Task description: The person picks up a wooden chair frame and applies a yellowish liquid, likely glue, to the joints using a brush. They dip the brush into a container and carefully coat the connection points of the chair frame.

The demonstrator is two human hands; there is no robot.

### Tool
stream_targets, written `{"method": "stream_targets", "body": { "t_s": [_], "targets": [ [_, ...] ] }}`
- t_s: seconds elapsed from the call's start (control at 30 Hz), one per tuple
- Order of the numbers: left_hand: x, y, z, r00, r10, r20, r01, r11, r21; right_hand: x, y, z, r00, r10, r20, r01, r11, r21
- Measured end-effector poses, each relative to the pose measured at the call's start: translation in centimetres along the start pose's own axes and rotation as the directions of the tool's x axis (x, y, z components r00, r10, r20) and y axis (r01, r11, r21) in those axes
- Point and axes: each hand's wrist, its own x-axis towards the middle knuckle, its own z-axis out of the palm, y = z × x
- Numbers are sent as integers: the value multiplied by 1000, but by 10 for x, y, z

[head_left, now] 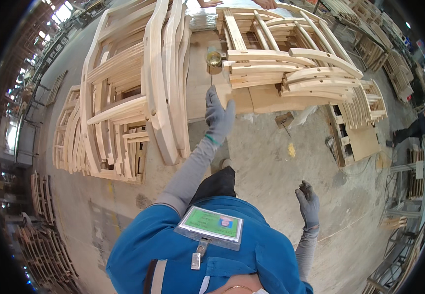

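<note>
My left hand (218,115), in a grey glove, reaches forward between two stacks of wooden frames. Its fingers are closed on a thin-handled tool (211,77). The tool's far end meets a small round cup (214,59) with something yellowish in it, so its tip cannot be made out. Under the cup lies brown cardboard (198,93). My right hand (309,202), also gloved in grey, hangs off to the right over the concrete floor. Its thumb stands apart from the loosely bent fingers, with nothing visible in them.
Tall pale wooden frames (161,83) lean stacked at left. More slatted frames (291,59) lie piled at right, beside a pallet (342,139). A small block (284,119) and a yellow patch (291,150) are on the floor. Another person's hand (266,4) shows at the top.
</note>
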Motion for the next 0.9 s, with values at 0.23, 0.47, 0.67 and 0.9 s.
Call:
{"method": "stream_targets", "body": {
  "t_s": [0.23, 0.47, 0.67, 0.9],
  "targets": [
    [84, -106, 86, 780, -626, -16, 616, 764, 192, 74, -75, -7, 995, -77, -65, 78, 997, 5],
    [145, -177, 141, 694, -720, 9, 586, 571, 575, 199, -162, 21, 987, -160, 6, 160, 986, 47],
    [167, -246, 124, 668, -700, 252, 547, 692, 472, 322, -245, 57, 874, -391, 288, 454, 870, -195],
    [276, -77, 31, 566, -482, 669, 776, 584, -237, 405, -291, 129, 604, -646, 468, 794, 538, -282]
  ]
}}
